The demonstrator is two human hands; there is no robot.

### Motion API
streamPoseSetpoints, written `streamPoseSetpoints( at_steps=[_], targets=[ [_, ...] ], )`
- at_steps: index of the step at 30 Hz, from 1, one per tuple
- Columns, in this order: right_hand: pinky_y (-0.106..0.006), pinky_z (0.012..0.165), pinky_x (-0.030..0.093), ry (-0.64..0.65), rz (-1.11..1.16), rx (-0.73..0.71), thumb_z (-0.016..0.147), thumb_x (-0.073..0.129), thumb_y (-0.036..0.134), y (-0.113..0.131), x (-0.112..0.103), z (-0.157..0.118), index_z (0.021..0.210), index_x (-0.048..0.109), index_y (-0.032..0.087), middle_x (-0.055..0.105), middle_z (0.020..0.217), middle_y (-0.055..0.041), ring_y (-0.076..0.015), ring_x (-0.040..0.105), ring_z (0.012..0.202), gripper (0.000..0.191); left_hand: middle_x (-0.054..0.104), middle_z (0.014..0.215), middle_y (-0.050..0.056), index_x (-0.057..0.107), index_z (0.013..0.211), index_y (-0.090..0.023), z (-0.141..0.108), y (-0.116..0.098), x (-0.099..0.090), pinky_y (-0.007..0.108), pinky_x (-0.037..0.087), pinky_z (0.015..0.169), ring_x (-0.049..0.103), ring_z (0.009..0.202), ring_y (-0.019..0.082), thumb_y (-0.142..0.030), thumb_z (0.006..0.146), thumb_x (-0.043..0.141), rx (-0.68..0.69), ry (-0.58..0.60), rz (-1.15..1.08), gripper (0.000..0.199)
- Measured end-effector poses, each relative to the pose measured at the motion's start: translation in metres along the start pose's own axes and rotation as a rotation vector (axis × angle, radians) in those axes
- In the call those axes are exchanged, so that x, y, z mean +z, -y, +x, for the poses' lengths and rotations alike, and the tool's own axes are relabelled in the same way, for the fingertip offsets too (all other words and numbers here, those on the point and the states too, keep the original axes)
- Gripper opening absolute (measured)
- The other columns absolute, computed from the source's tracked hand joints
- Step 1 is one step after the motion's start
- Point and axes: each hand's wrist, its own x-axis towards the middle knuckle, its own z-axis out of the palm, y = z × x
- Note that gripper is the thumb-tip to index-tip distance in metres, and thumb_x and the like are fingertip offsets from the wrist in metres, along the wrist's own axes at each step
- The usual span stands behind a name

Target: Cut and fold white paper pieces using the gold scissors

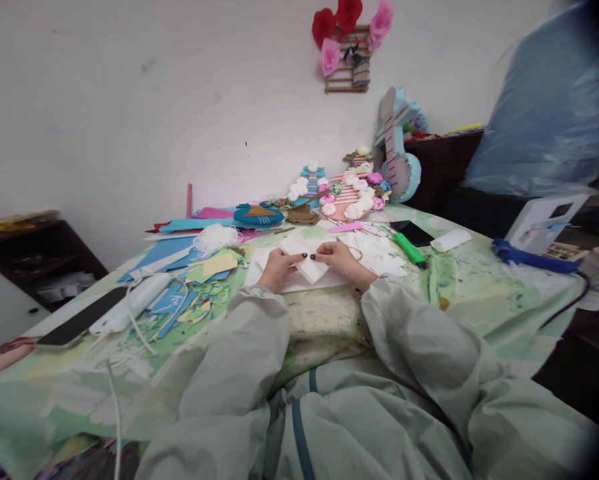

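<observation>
Between my hands is a small folded piece of white paper [311, 269], held just above the table. My left hand [278, 267] pinches its left side, thumb on top and fingers underneath. From the other side my right hand [345, 261] grips its upper right edge, thumb and fingers pressed together. Both thumbs nearly meet over the paper. Below lie larger white sheets [259, 265], partly covered by my hands. White paper scraps [379, 250] are spread just beyond my right hand, and a pink strip [346, 227] lies behind it.
On the left are blue and yellow paper scraps [199, 300], white shredded strands [216, 241], a cable [129, 313] and a phone [84, 319]. To the right lie a green utility knife [408, 249], another phone [412, 233] and a blue-handled tool [534, 259]. Decorated crafts [349, 197] stand at the back.
</observation>
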Motion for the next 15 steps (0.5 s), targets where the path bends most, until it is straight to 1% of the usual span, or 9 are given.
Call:
streamPoseSetpoints(
  at_steps=[4, 7, 9, 12, 15],
  targets=[
    [-0.023, 0.057, 0.035, -0.096, 0.055, 0.001, 0.057, 0.071, 0.036, -0.006, -0.003, 0.003, 0.066, 0.059, 0.015, 0.056, 0.062, 0.0025, -0.0100, 0.046, 0.058, 0.026, 0.069, 0.094, 0.011, 0.065, 0.090, -0.011, -0.004, -0.001, 0.003, 0.036, 0.052, 0.074, 0.065, 0.079, 0.020, -0.009, 0.050, 0.079, -0.043, 0.075, -0.010, 0.043],
    [-0.022, 0.058, 0.035, -0.145, 0.124, 0.017, 0.056, 0.071, 0.033, -0.010, -0.003, 0.004, 0.066, 0.057, 0.015, 0.055, 0.064, 0.0036, -0.0091, 0.047, 0.059, 0.024, 0.069, 0.090, 0.011, 0.065, 0.091, -0.011, -0.004, 0.000, 0.003, 0.034, 0.052, 0.073, 0.065, 0.076, 0.019, -0.007, 0.053, 0.076, -0.096, 0.089, 0.018, 0.040],
    [-0.022, 0.055, 0.034, -0.151, 0.167, 0.037, 0.054, 0.071, 0.032, -0.011, -0.002, 0.004, 0.067, 0.056, 0.015, 0.054, 0.063, 0.0044, -0.0081, 0.045, 0.056, 0.026, 0.069, 0.083, 0.010, 0.064, 0.087, -0.010, -0.002, 0.002, 0.001, 0.032, 0.052, 0.072, 0.064, 0.073, 0.017, -0.005, 0.054, 0.074, -0.097, 0.064, 0.029, 0.034],
    [-0.021, 0.050, 0.030, -0.134, 0.245, 0.082, 0.053, 0.073, 0.031, -0.013, -0.001, 0.004, 0.067, 0.055, 0.016, 0.052, 0.060, 0.0055, -0.0066, 0.041, 0.050, 0.028, 0.068, 0.072, 0.007, 0.063, 0.079, -0.009, 0.002, 0.004, -0.002, 0.030, 0.051, 0.071, 0.063, 0.067, 0.015, -0.004, 0.056, 0.071, -0.065, -0.001, 0.019, 0.025],
    [-0.020, 0.048, 0.031, -0.121, 0.313, 0.118, 0.050, 0.074, 0.029, -0.015, 0.000, 0.004, 0.066, 0.054, 0.016, 0.051, 0.058, 0.0056, -0.0062, 0.042, 0.049, 0.029, 0.065, 0.066, 0.005, 0.061, 0.076, -0.010, 0.006, 0.006, -0.003, 0.031, 0.051, 0.070, 0.062, 0.063, 0.013, -0.005, 0.056, 0.071, -0.029, -0.063, 0.017, 0.023]
  ],
)
